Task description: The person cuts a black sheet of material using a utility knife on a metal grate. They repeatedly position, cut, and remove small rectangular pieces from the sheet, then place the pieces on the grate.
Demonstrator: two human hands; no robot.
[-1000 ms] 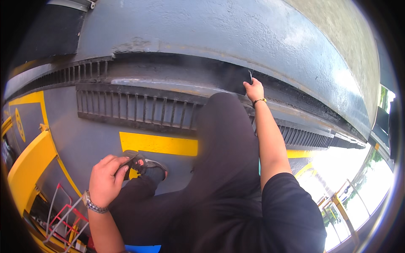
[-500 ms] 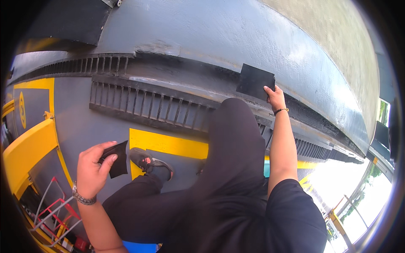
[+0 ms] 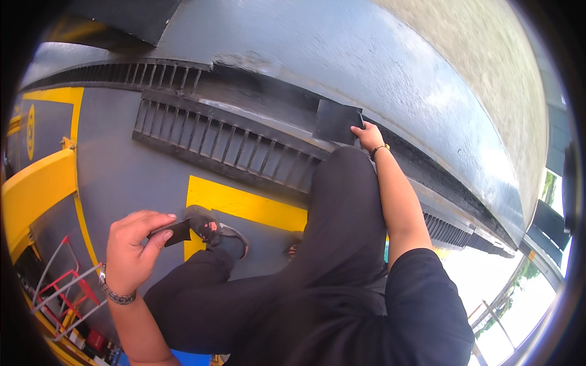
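Hands grip dark sheets. Right hand [image 3: 368,135] pinches a black square sheet [image 3: 336,121] beyond the floor grate [image 3: 220,143]. Left hand [image 3: 131,249] clasps a dark piece [image 3: 174,232] below the grate.

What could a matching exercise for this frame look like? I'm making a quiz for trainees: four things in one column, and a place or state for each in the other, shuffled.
Things:
1. black square sheet
2. small dark flat piece
3. slotted metal grate
4. bead bracelet

Places or states:
A. runs across the grey floor, above the yellow stripe
B. around the left wrist
C. held at its corner by the right hand, against the dark curved surface
D. pinched in the left hand, near the shoe

Pairs: 1-C, 2-D, 3-A, 4-B
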